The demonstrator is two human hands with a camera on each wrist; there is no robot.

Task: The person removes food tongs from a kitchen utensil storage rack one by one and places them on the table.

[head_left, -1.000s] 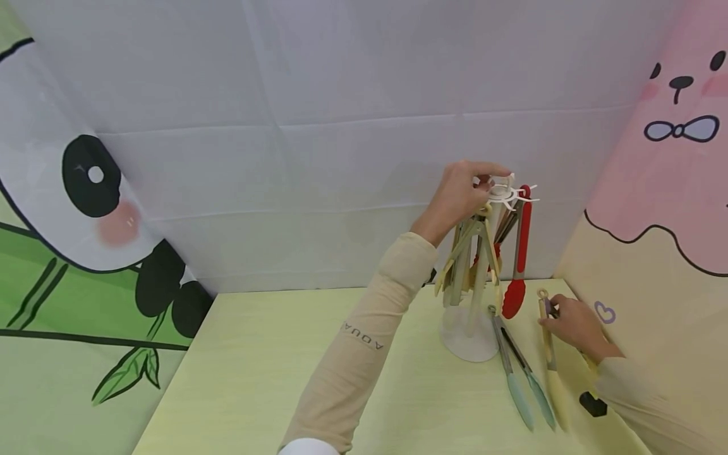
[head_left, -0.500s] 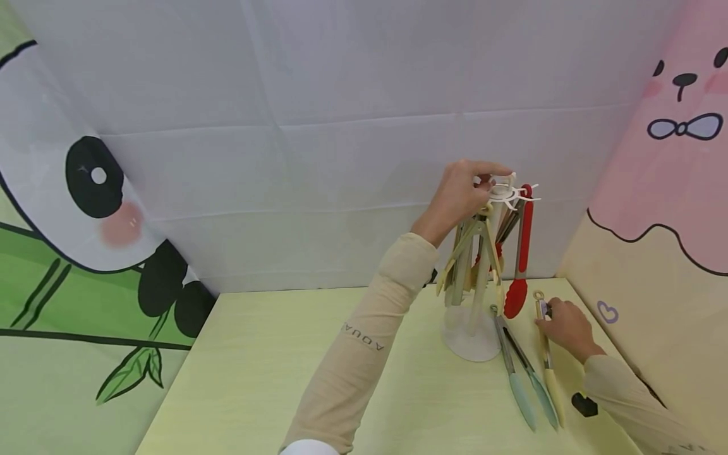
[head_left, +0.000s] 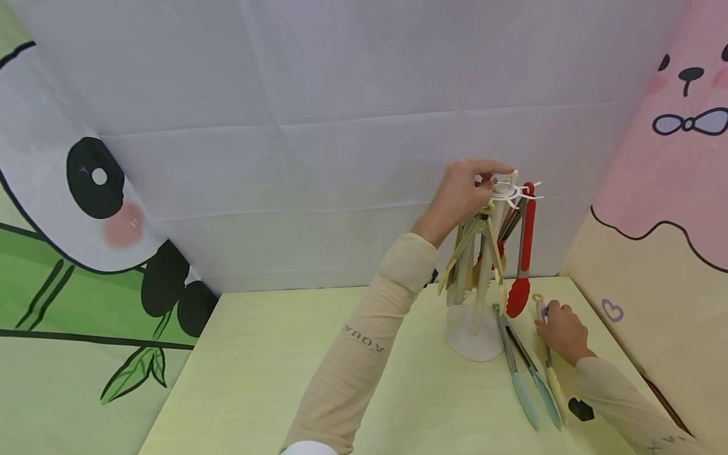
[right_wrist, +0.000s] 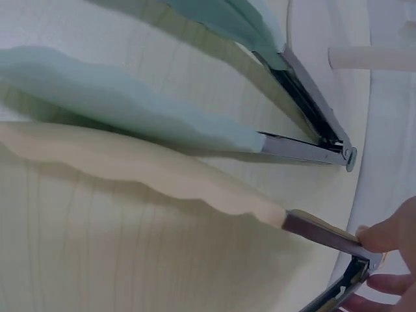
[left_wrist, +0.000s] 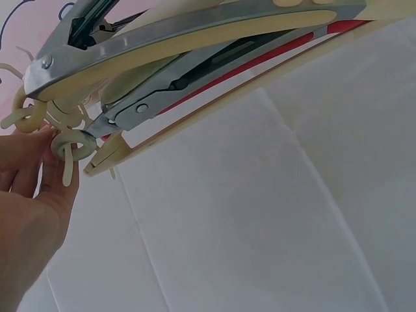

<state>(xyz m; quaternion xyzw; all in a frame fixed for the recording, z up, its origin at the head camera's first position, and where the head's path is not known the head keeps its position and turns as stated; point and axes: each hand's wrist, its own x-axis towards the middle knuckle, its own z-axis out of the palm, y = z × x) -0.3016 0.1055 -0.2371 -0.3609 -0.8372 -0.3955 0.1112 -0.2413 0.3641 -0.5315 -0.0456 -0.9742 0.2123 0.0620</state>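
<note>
My left hand point(head_left: 461, 196) is at the top of a white utensil rack point(head_left: 476, 344), its fingers pinching the hooked crown. Cream tongs point(left_wrist: 214, 32) hang close to that hand on the rack's hooks, and red tongs point(head_left: 519, 297) hang on the far right side. On the table, my right hand point(head_left: 563, 328) grips another pair of cream tongs point(right_wrist: 162, 169) near the hinge, thumb on one arm and fingers by the other. Its wavy cream head points toward me. Mint green tongs point(head_left: 523, 392) lie spread just left of it, ring end near the rack's base.
The pale yellow table point(head_left: 296, 354) meets a white cloth backdrop point(head_left: 341, 189) behind the rack. A printed side panel point(head_left: 625, 253) stands along the right edge, close to my right forearm.
My right hand has shifted slightly left, with the held cream tongs now closer beside the green ones. My left hand stays at the rack's top.
</note>
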